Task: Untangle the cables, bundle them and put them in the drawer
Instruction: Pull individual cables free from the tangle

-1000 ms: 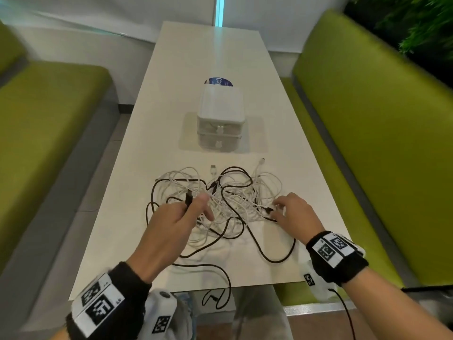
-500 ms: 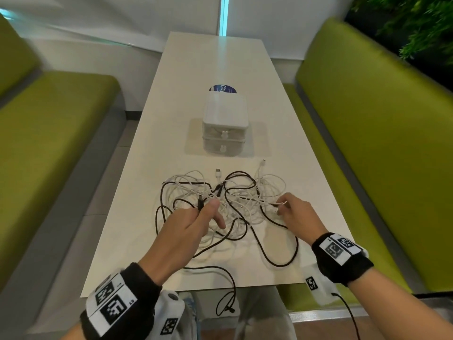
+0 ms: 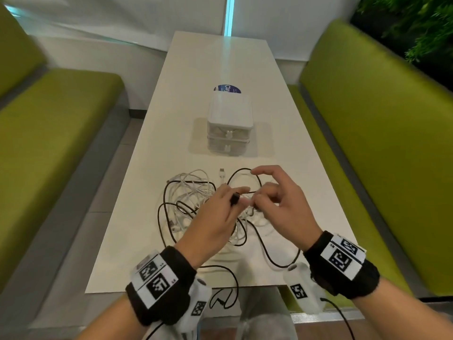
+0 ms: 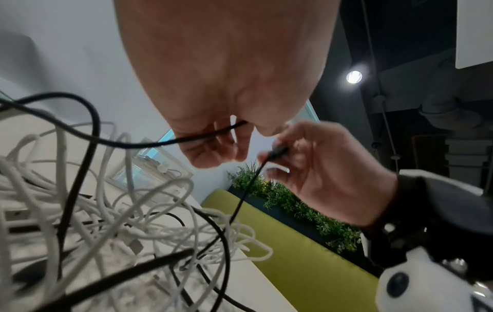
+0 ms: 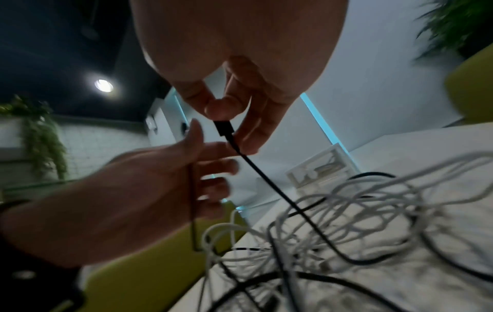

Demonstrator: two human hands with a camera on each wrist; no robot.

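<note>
Pinching: our right hand [image 5: 234,88] grips the black cable's plug [image 5: 223,127]; our left hand [image 3: 215,217] holds the same black cable [image 4: 149,143].
Cables: thin round cords, white cables [image 3: 193,190] looped through black, heaped on the desk [image 3: 220,65] beneath both hands.
Drawer unit [image 3: 229,123]: boxy white plastic, beyond our fingertips.

The head camera looks down the table [image 3: 220,69] from its near edge. Both wrist cameras sit low and close, tilted upward — each catching the cable tangle [image 4: 112,211] and the opposite hand.
</note>
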